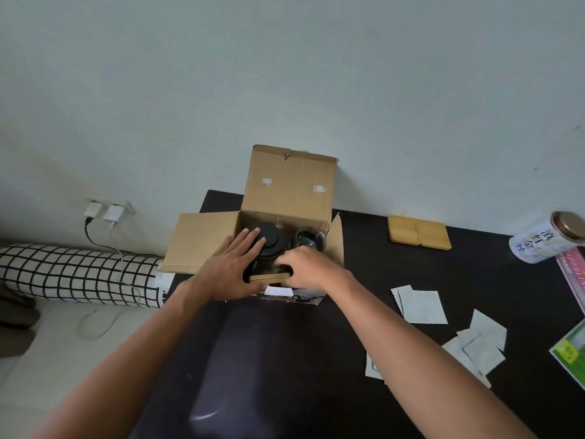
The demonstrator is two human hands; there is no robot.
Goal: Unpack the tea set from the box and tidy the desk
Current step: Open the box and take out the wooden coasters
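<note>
An open cardboard box (289, 185) stands on the dark desk (364, 280) by the wall, flaps spread. Inside it I see a teapot with a round black lid (271, 237) and, to its right, glass cups (310, 240). A flat bamboo piece (269, 278) stands at the box's near edge. My left hand (231, 270) reaches into the box, its fingers straight against the teapot's left side and lid. My right hand (305, 269) is in the box too, fingers curled at the bamboo piece's right end; the fingertips are hidden.
Two bamboo coasters (418, 236) lie at the back of the desk. Several white sachets (424, 307) are scattered to the right. A white tea tin (544, 240) lies on its side at the far right beside colourful packages (573, 350). A checked bolster (79, 274) lies left of the desk.
</note>
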